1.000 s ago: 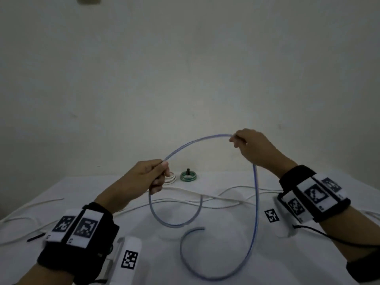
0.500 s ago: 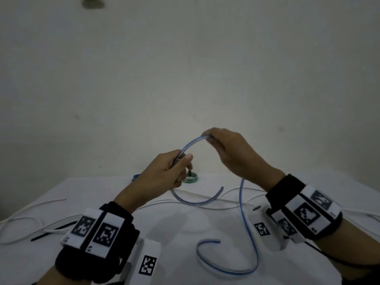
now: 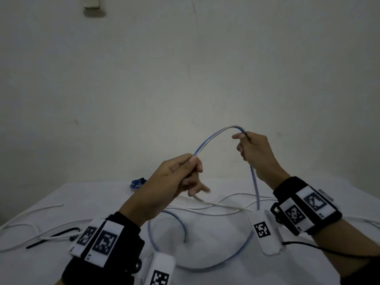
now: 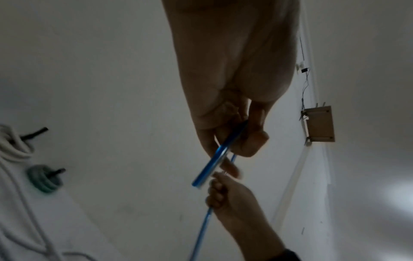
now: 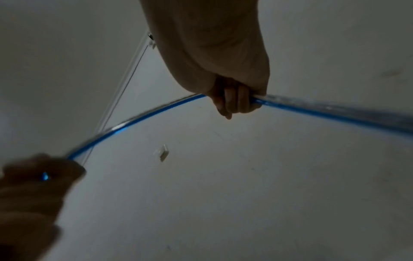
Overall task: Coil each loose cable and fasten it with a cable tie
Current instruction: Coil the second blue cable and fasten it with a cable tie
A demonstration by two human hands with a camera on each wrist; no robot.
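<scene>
A blue cable (image 3: 213,136) arches in the air between both hands. My left hand (image 3: 185,171) pinches it between thumb and fingers above the table; in the left wrist view the blue cable (image 4: 214,164) passes through that pinch. My right hand (image 3: 249,147) grips it higher and further right, fingers curled round the blue cable (image 5: 143,116). From the right hand the cable drops to the white table (image 3: 205,270) and curves there in a wide loop (image 3: 236,256).
Several loose white cables (image 3: 207,208) cross the table behind the hands. A black cable tie (image 3: 51,237) lies at the left. A small blue coil (image 3: 137,183) sits at the table's back edge; a green coil (image 4: 43,178) and a white coil (image 4: 11,144) show in the left wrist view.
My right hand has moved right and away from the left, so the arch of cable between them has widened. The left hand has risen slightly.
</scene>
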